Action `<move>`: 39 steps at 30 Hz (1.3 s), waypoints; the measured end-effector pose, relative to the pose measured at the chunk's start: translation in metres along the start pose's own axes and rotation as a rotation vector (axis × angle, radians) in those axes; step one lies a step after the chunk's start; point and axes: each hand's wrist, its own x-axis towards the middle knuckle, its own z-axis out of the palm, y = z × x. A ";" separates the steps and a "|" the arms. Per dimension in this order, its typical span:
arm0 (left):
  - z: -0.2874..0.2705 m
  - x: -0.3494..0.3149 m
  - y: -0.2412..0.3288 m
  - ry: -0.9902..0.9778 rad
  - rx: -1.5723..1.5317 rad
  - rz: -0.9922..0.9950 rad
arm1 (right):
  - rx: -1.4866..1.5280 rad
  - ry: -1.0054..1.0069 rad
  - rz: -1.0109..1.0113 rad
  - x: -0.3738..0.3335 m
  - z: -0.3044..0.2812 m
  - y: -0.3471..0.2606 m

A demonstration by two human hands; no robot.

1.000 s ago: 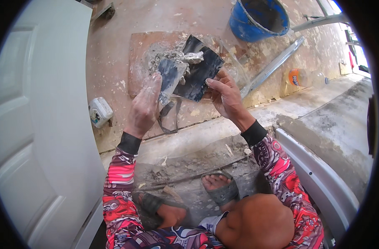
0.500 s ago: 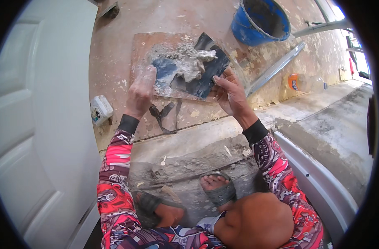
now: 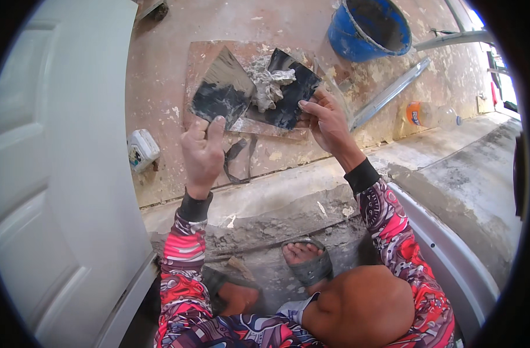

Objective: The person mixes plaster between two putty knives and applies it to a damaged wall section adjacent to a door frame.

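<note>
My left hand (image 3: 203,149) is closed on the near edge of a dark, flat putty blade (image 3: 223,87), smeared with pale paste and tilted over the left of a reddish board (image 3: 204,53). My right hand (image 3: 325,119) pinches a second dark putty blade (image 3: 293,93) between thumb and fingers at its right side. A lump of wet grey paste (image 3: 268,84) sits between the two blades, partly on the right one. The fingers behind each blade are hidden.
Beyond the board stands a blue bucket (image 3: 351,39). A metal strip (image 3: 389,95) and a plastic bottle (image 3: 432,115) lie to the right, a white container (image 3: 143,151) to the left. A white door (image 3: 73,145) flanks my left arm; a dark strip (image 3: 236,162) lies near the board.
My left hand has drawn back toward me and turned its blade up off the board. The paste is now gathered in a smaller lump by the right blade. My right hand barely moved.
</note>
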 end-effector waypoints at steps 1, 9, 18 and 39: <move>0.004 -0.003 0.000 -0.002 -0.005 -0.002 | -0.004 0.004 0.000 0.000 -0.002 0.000; 0.027 0.005 -0.063 -0.247 0.558 0.524 | -0.010 0.034 -0.001 -0.005 0.005 -0.007; 0.011 0.017 -0.059 -0.019 0.315 0.131 | -0.006 0.010 0.000 -0.002 -0.012 -0.007; -0.025 0.012 -0.056 -0.050 -0.694 -0.345 | -0.097 -0.038 0.068 0.008 -0.029 -0.020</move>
